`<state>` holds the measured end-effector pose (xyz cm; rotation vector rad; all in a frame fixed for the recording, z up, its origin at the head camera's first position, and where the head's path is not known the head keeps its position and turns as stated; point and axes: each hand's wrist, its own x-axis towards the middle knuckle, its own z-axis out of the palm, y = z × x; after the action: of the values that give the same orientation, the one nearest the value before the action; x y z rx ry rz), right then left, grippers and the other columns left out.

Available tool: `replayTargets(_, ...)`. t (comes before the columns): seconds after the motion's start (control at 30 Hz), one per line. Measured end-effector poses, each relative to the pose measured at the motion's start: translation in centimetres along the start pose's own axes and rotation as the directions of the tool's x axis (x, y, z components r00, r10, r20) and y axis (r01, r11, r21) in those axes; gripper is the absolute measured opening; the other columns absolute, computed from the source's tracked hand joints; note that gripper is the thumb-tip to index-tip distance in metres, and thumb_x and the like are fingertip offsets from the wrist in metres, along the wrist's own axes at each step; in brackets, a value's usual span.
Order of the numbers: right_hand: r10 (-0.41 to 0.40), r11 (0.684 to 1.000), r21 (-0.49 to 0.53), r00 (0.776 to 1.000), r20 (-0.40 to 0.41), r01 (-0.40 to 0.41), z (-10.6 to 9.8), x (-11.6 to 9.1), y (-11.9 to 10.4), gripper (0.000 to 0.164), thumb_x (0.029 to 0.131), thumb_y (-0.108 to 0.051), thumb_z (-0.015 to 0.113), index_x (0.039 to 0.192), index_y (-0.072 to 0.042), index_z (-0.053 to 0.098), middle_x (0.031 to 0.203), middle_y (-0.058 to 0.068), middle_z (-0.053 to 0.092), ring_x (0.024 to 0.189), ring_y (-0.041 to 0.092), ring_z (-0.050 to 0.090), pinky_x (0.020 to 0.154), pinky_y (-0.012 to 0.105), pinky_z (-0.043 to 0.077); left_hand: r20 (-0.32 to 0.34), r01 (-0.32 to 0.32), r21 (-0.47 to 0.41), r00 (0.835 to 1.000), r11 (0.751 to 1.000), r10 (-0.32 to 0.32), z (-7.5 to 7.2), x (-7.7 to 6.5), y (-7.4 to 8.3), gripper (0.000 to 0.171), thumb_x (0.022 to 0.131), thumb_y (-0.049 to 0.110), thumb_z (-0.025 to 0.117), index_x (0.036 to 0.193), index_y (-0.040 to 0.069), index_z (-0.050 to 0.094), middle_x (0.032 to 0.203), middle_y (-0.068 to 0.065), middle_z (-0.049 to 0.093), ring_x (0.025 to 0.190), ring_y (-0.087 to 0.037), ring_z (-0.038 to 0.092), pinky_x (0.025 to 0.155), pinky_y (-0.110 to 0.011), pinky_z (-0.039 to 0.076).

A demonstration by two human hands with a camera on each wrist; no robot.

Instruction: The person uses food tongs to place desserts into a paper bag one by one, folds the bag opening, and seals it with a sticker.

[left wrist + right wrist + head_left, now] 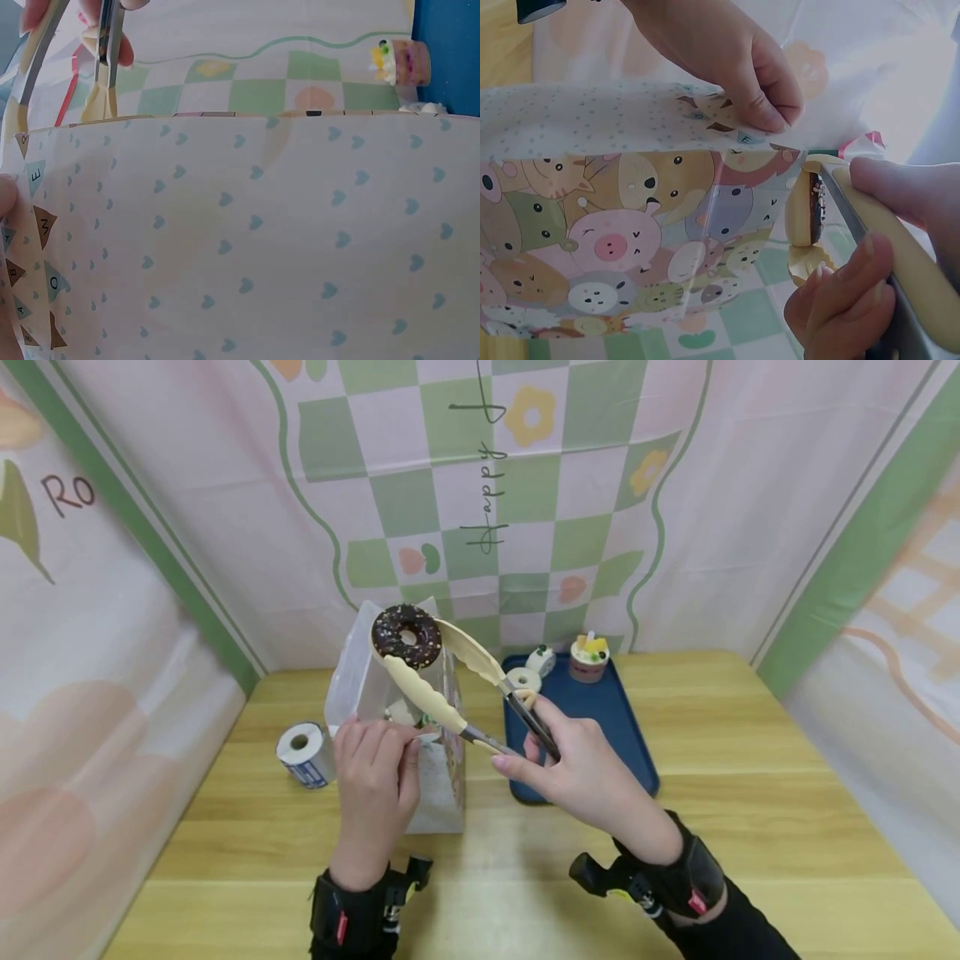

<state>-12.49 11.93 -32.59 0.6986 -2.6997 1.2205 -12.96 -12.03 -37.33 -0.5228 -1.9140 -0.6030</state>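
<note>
Chocolate-iced donut is sitting between the tips of the tongs, above the mouth of the paper bag, far of both hands. Donut's round, so no long axis; tongs are running near right to far left. In head view the left hand is lying nearer the donut; the right hand is reaching it only via the tongs. Right wrist view is showing the donut edge-on, just above the bag's rim.

Hands are apart: left is pinching the bag's near rim, right is gripping the tongs' handles.

Right of the bag, the blue tray is carrying a dessert cup and a white ring donut toward its far end.

Writing: backdrop cloth is showing "Happy" sideways; left cloth is showing "RO". Bag's pennants are carrying single letters, incl. E, W, O. Label roll, left of the bag, is showing blue print, too small to read. Not seeing any legible brand.
</note>
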Motion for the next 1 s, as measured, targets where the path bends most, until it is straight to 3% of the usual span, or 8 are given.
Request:
replayTargets(0.3,-0.003,1.000,0.004,1.000,0.026,0.002,0.5,0.3,-0.5,0.036,0.087,-0.050,0.068,0.097,-0.020,0.050,0.070,-0.006,0.054,0.046,0.007,0.047,0.044,0.024,0.039,0.002,-0.009,0.005,1.000,1.000,0.009,0.1,-0.1,-0.1,0.025,0.097,0.019,0.052,0.080,0.003,0.061,0.079,-0.008,0.062,0.080,-0.028,0.053,0.096,-0.051,0.036)
replayTargets(0.7,0.001,1.000,0.015,1.000,-0.012,-0.001,0.3,-0.1,0.2,0.044,0.084,-0.048,0.072,0.110,-0.020,0.051,0.072,-0.005,0.056,0.045,0.007,0.048,0.044,0.024,0.041,-0.017,-0.022,-0.002,1.000,1.000,0.022,0.1,-0.1,0.0,0.027,0.098,0.020,0.052,0.079,0.003,0.060,0.078,-0.008,0.062,0.079,-0.028,0.053,0.095,-0.050,0.036)
replayTargets(0.87,0.013,1.000,0.025,0.999,-0.050,-0.012,0.0,-0.2,0.9,0.052,0.084,-0.044,0.073,0.123,-0.020,0.048,0.074,-0.004,0.058,0.044,0.007,0.047,0.043,0.024,0.041,-0.008,-0.010,-0.003,1.000,1.000,0.010,0.0,0.0,0.0,0.025,0.098,0.019,0.052,0.081,0.003,0.061,0.080,-0.008,0.063,0.080,-0.027,0.053,0.096,-0.050,0.036)
replayTargets(1.0,0.050,0.999,0.015,0.996,-0.077,-0.049,-0.4,0.1,1.7,0.047,0.085,-0.044,0.073,0.117,-0.019,0.050,0.074,-0.002,0.059,0.045,0.010,0.049,0.045,0.025,0.041,-0.010,-0.008,-0.003,1.000,1.000,0.008,0.0,0.0,0.0,0.024,0.097,0.019,0.052,0.080,0.003,0.061,0.080,-0.008,0.062,0.081,-0.027,0.053,0.096,-0.050,0.036)
